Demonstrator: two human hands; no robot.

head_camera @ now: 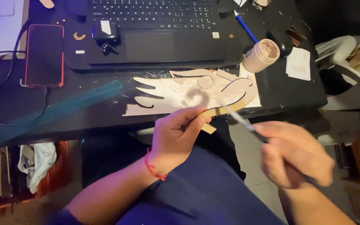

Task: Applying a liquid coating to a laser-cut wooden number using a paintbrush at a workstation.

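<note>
While left hand [176, 135] pinches cutout [196, 93], right hand [294, 154] angles brush [240, 118].

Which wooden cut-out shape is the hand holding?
The big wing-shaped cut-out, gripped at its lower edge by the left hand; the tiny curved piece lies untouched beside the laptop.

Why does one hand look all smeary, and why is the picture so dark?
Head view: the right hand and the thin brush it holds are smeared by motion blur; the left hand gripping the wing-shaped wooden cutout is sharper. Lighting is dim, the black desk nearly swallows detail, and a blue glow tints the top-left corner.
</note>
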